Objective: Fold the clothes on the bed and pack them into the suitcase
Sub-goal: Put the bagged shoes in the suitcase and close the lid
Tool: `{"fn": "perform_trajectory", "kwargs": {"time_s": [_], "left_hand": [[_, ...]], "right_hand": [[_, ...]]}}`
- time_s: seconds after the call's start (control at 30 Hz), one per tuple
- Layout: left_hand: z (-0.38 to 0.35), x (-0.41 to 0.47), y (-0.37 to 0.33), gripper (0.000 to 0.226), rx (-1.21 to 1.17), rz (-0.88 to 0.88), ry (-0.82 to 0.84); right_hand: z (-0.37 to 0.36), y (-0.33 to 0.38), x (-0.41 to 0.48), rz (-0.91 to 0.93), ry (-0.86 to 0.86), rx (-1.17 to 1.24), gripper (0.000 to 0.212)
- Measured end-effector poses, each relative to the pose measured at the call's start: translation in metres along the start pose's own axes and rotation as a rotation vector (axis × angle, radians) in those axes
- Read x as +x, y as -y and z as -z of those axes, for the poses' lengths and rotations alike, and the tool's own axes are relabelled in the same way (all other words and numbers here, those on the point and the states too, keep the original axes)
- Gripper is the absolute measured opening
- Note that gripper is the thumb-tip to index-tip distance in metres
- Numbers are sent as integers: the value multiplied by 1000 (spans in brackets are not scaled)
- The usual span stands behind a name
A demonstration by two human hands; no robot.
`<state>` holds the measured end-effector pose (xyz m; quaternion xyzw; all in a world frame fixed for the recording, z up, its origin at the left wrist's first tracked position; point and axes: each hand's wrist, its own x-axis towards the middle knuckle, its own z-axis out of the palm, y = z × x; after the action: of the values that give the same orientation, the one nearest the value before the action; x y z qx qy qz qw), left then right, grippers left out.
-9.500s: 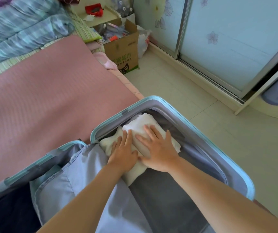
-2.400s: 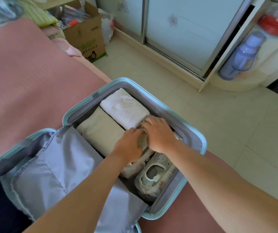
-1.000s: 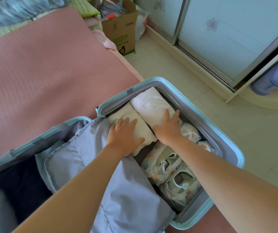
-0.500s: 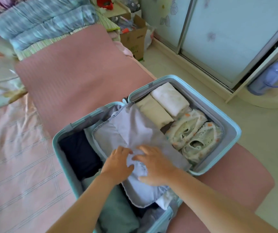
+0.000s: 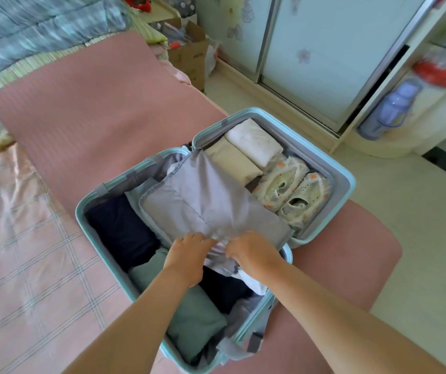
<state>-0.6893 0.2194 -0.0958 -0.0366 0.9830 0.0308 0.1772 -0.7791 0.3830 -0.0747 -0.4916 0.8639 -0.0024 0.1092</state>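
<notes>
A light blue suitcase (image 5: pixel 350 182) lies open on the bed. Its far half holds a folded white garment (image 5: pixel 254 141), a folded beige garment (image 5: pixel 232 164) and a pair of pale sneakers (image 5: pixel 294 193). The near half holds a dark navy garment (image 5: pixel 122 233) and a folded green garment (image 5: pixel 192 317). A grey fabric divider flap (image 5: pixel 205 206) lies across the middle. My left hand (image 5: pixel 188 256) and my right hand (image 5: pixel 254 252) both grip the flap's near edge, fingers curled into the bunched fabric.
A pink bed sheet (image 5: pixel 81 103) lies behind the suitcase, with folded blue bedding (image 5: pixel 41 28) at the head. A cardboard box (image 5: pixel 189 55) stands on the floor by the sliding wardrobe doors (image 5: pixel 324 55). A purple flask (image 5: pixel 389 109) sits at the right.
My hands have left the folded garments in the far half and come back to the grey flap. In the last half second their fingers curled into its near edge.
</notes>
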Motion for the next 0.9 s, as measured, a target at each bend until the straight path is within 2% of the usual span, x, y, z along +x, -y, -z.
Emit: {"fn": "perform_trajectory", "kwargs": {"time_s": [0.03,0.1,0.2,0.33,0.47,0.57,0.63,0.67,0.73,0.8,0.9], "left_hand": [[3,2,1,65,-24,2,-42],[15,9,1,44,-90,-13,-229],[47,34,-4,27,-87,17,-521],[109,81,-18,10,-16,172,-709],[168,136,-39,9,-91,185,-704],[196,185,-59,11,-199,90,-712],[200,217,-71,40,-302,-8,-662],[200,228,-75,54,-328,-40,-602],[193,246,-77,64,-340,-48,-511],[180,256,-72,63,-302,-10,-439],[157,259,-52,58,-231,93,-282]], "right_hand": [[6,-4,0,-58,-64,127,7],[19,-18,-1,-136,-160,349,16],[45,-54,-1,-200,-338,407,18],[87,-113,3,-347,-454,459,19],[110,-180,10,-586,-433,514,22],[110,-225,15,-751,-387,528,17],[105,-248,23,-871,-339,544,21],[101,-255,28,-918,-316,542,32],[90,-265,43,-879,-289,394,59],[81,-262,60,-679,-299,179,77],[73,-248,93,-299,-223,80,73]]}}
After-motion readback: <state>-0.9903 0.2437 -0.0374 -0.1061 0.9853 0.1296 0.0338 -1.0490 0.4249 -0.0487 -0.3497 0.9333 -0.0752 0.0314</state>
